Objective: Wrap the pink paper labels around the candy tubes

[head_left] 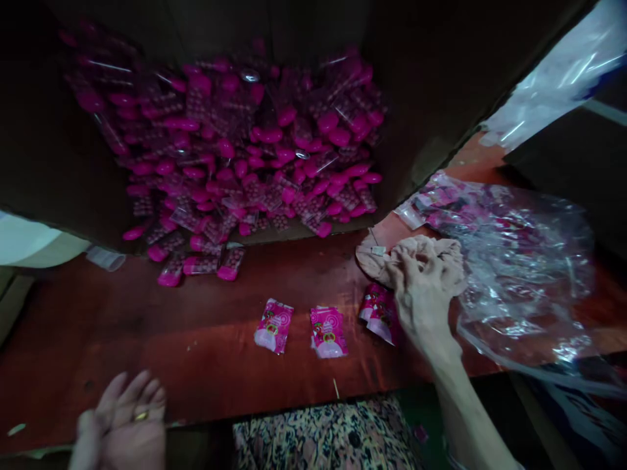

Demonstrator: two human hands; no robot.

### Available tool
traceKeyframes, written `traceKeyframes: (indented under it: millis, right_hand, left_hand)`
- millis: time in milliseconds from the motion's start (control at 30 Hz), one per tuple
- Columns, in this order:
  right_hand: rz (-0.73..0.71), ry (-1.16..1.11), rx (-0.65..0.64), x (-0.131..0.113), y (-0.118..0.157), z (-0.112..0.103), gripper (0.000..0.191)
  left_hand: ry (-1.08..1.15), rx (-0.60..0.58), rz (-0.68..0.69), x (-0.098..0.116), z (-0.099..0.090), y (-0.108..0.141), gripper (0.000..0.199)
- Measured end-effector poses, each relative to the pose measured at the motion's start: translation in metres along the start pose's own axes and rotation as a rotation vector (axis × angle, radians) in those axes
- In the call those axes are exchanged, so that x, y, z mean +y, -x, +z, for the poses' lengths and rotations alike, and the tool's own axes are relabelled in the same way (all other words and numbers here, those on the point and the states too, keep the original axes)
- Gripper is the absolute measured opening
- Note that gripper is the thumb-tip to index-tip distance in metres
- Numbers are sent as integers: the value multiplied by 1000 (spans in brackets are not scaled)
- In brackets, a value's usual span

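Note:
My right hand is on a crumpled beige cloth at the right of the table, its fingers bent down onto it. Near the front left edge, my left hand is palm up with its fingers apart, a ring on one finger, holding nothing. Between the hands lie a pink packet and a small stack of pink packets. More pink packets sit beside my right wrist. Several small clear packs with pink tops rest on the table before the big box.
A large cardboard box on its side holds a heap of pink-topped packs. Clear plastic bags with pink packets cover the right of the red table. A small clear cup lies at the left.

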State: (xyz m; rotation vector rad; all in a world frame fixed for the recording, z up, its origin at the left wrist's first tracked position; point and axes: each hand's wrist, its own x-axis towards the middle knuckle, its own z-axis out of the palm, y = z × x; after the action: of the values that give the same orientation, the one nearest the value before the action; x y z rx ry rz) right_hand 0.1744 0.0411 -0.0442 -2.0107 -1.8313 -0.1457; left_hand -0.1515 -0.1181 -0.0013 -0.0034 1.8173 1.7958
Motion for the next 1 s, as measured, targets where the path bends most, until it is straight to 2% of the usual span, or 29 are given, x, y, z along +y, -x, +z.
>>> traceKeyframes:
  millis: [67, 100, 167, 200, 300, 400, 467, 533, 633, 700, 767, 867, 967, 1000]
  right_hand:
    - [-83, -78, 8, -25, 24, -10, 33]
    - [-168, -176, -23, -36, 39, -11, 28]
    - [-255, -334, -167, -56, 69, -8, 16]
    - [-265, -382, -208, -62, 82, -3, 14]
    - [-226, -468, -202, -69, 104, 13, 23]
    - [-245, -487, -169, -65, 103, 17, 25]
    - [-269, -513, -140, -63, 97, 11, 23]
    - [-302, -543, -58, -63, 92, 1, 20]
    - [-395, -576, 67, -68, 87, -16, 17]
    - [-439, -611, 77, -71, 86, -24, 18]
    - [-375, -678, 63, -73, 86, -28, 19]
    - [-93, -817, -1, -76, 83, -28, 32]
    - [75, -995, -187, -81, 80, -28, 8]
    - [88, -1031, -235, -83, 79, -28, 13]
  left_hand:
    - [82, -41, -32, -12, 30, 7, 18]
    - [91, -115, -55, -18, 44, 12, 15]
    - [72, -248, -121, -28, 67, 24, 17]
    - [57, -311, -156, -32, 75, 30, 19]
    - [2, -445, -204, -42, 85, 43, 20]
    - [-67, -504, -174, -52, 84, 51, 18]
    - [-148, -526, -129, -58, 83, 54, 18]
    - [-251, -578, -90, -63, 84, 59, 22]
    - [-338, -743, -109, -68, 95, 66, 25]
    - [-266, -815, -169, -69, 105, 70, 21]
    - [-130, -812, -259, -67, 115, 71, 16]
    - [19, -736, -369, -62, 126, 71, 13]
    - [69, -686, -380, -58, 130, 70, 15]
    - [76, -680, -378, -57, 131, 69, 15]
